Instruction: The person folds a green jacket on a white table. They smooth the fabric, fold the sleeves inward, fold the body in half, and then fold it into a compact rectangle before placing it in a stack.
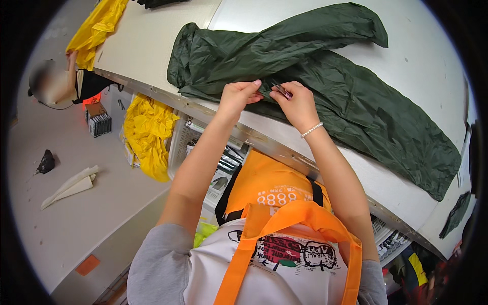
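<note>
A dark green garment [325,76] of thin, crinkled fabric lies spread on the white table, one sleeve-like part stretching to the far right. My left hand [239,99] is closed at its near edge, pinching a bit of the fabric between thumb and fingers. Just to the right, my right hand [297,104] is closed around small thread snips [283,91], whose dark tip points toward the pinched fabric. My fingers cover most of the snips, so I cannot tell whether the blades are apart. A beaded bracelet circles my right wrist.
The table's metal edge [244,133] runs in front of me. Below it are an orange bag [274,178] and a white crate [179,145]. Yellow fabric [150,132] is heaped at the left. Another person [63,86] holds yellow fabric at the far left.
</note>
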Available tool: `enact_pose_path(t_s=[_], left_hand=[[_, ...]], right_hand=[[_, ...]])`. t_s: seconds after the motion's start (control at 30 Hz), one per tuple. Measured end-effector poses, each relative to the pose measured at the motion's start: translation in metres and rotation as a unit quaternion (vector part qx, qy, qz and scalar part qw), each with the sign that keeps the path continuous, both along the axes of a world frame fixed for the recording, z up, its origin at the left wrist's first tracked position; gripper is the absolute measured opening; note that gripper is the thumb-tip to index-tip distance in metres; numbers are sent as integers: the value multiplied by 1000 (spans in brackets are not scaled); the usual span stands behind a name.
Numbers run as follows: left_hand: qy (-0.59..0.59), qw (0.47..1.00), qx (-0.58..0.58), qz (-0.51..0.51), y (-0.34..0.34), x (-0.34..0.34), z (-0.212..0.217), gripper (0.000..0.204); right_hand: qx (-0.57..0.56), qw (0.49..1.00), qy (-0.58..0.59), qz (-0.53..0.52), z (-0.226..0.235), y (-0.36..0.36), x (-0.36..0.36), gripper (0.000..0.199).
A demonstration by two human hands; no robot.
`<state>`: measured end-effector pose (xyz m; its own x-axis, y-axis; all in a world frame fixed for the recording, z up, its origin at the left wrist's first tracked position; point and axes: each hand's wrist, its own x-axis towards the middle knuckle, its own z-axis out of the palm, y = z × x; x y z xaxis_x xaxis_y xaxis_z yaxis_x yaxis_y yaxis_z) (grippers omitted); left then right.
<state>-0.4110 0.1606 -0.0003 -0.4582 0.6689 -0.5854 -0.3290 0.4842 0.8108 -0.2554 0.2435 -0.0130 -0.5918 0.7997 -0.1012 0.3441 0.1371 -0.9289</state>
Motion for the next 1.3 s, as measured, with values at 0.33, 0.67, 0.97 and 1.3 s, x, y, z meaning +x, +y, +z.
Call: enact_pose_path(t_s=[0.33,0.67,0.97,1.3], left_hand=[[-3,999,25,-27,-9,-5,-16,23],[526,817,-4,-237,7,2,21,11],[514,776,146,-336,27,1,6,7],[411,836,204,-301,29,-10,-2,7]], right_hand=[[49,996,-61,32,4,-13,-16,10],[6,996,-65,-58,-11,-11,1,11],[13,995,-41,-88,-1,-16,2,22],[59,983,-173,-9,12,-20,12,23]])
